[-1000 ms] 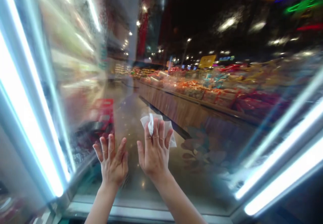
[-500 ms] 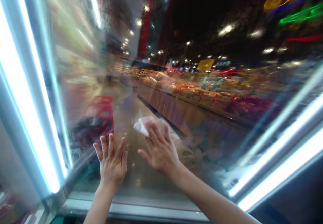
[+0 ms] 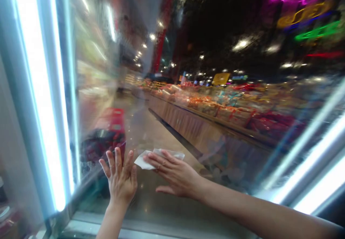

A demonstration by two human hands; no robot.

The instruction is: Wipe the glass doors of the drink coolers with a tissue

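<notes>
A folded white paper tissue [image 3: 145,160] lies under the fingers of my right hand [image 3: 179,174], which holds it flat against an upright pane of clear glass [image 3: 161,210]. The fingers point left and the thumb sits apart below them. Just to the left, my left hand [image 3: 122,179] is open with its fingers spread and pointing up, its palm toward the glass. It holds nothing. Whether that palm touches the pane, I cannot tell.
Bright light tubes run along the left [image 3: 40,88] and right [image 3: 320,167] sides. A pale ledge [image 3: 151,231] edges the glass below. Beyond it show a blurred shop aisle, a long display counter [image 3: 188,120] heaped with goods and a red object [image 3: 117,120].
My right hand has moved slightly down and turned so its fingers point left, carrying the tissue down and left. My left hand stays nearly in place. The view has shifted a little.
</notes>
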